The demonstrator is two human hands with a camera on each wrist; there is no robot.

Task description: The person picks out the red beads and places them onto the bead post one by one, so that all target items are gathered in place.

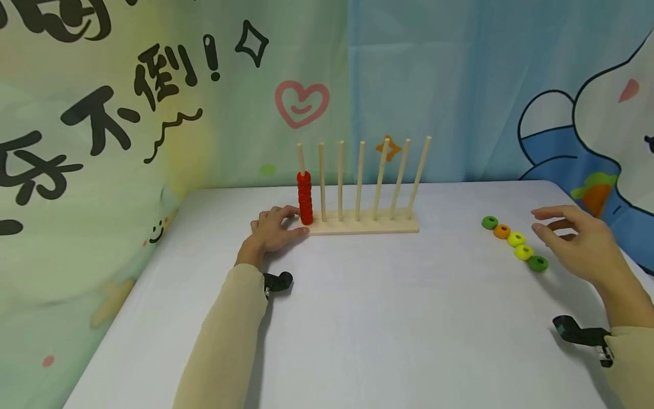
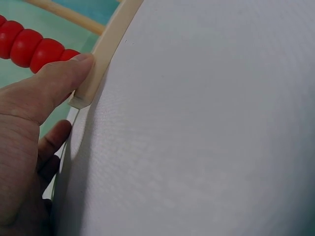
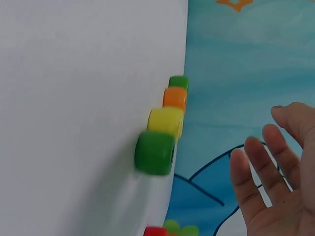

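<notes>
A wooden peg stand (image 1: 364,227) with several upright pegs stands toward the back of the table. Red beads (image 1: 305,199) are stacked on its leftmost peg. My left hand (image 1: 274,230) holds the stand's left end, the thumb on the front of the base and the fingers reaching behind. On the right, a slanting row of loose beads lies on the table: a green bead (image 1: 489,222), an orange bead (image 1: 502,231), two yellow beads (image 1: 523,251) and another green bead (image 1: 537,263). Just right of them hovers my right hand (image 1: 582,241), fingers loosely bent and holding nothing.
A white cloth covers the table (image 1: 388,318). Behind it hangs a printed curtain (image 1: 419,85). At the bottom of the right wrist view, a small red thing (image 3: 154,231) is partly cut off. Each wrist carries a black camera mount (image 1: 278,282).
</notes>
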